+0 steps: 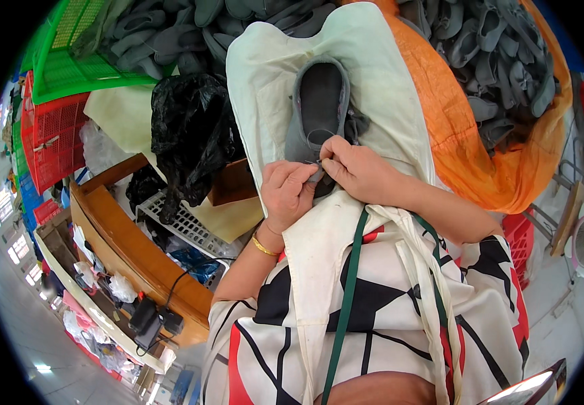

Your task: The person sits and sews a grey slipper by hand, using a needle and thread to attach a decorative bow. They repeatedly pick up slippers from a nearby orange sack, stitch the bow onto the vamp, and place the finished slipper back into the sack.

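left hand (286,196): grip pinched on heel edge of grey slipper (319,111)
right hand (356,169): grip pinched on same edge, touching left
slipper: on cream cloth (265,74), lap centre
progress: heel edge in work; slipper piles (494,61) far, done or not unclear

Grey fabric slipper (319,108) lying sole-down on pale cloth over lap, opening facing up, heel end w/ both hands pinching it.

You worked a matt grey felt slipper (319,108) on smooth pale cloth (265,81); nearby lay glossy black plastic bag (191,128) and varnished wooden bench (123,243).
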A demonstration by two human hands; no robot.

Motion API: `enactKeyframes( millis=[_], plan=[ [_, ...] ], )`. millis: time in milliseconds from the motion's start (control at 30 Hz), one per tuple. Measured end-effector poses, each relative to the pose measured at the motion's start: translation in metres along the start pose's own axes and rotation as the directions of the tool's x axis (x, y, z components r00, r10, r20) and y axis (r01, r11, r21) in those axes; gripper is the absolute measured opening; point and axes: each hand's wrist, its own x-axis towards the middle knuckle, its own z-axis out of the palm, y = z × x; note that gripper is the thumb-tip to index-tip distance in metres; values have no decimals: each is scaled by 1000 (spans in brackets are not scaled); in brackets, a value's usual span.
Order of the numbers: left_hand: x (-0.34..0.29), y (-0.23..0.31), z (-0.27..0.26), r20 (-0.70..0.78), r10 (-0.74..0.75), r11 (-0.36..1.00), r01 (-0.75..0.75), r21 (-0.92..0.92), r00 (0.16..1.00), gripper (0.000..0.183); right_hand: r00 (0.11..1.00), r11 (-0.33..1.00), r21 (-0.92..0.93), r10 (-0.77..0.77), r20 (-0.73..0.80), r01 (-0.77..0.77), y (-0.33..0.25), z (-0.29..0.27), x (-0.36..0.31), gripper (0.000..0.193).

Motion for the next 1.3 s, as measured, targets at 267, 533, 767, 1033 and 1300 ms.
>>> enactKeyframes(
  millis=[267, 533, 767, 1033, 1300],
  plan=[
    [1, 1, -5, 28, 215, 952, -215, 218, 976, 33, 979, 988, -150, 66, 195, -37, -22, -26, 27, 14],
    [2, -1, -5, 76, 318, 895, -326, 303, 945, 38, 903, 969, -242, 68, 423, 41, -30, -32, 62, 14],
    [1, -5, -3, 100, 307, 925, -321, 205, 947, 36, 980, 958, -232, -188, -60, 169, -8, 4, 66, 12],
    [12, 3, -8, 145, -13, 991, -6, 132, 989, 33, 942, 734, 591, 265, 204, -335, -34, -32, 64, 23],
    [32, -2, -23, 289, -136, 982, 168, -87, 948, 24, 991, 338, 934, 29, -130, 113, -39, -99, 50, 15]
  ],
)
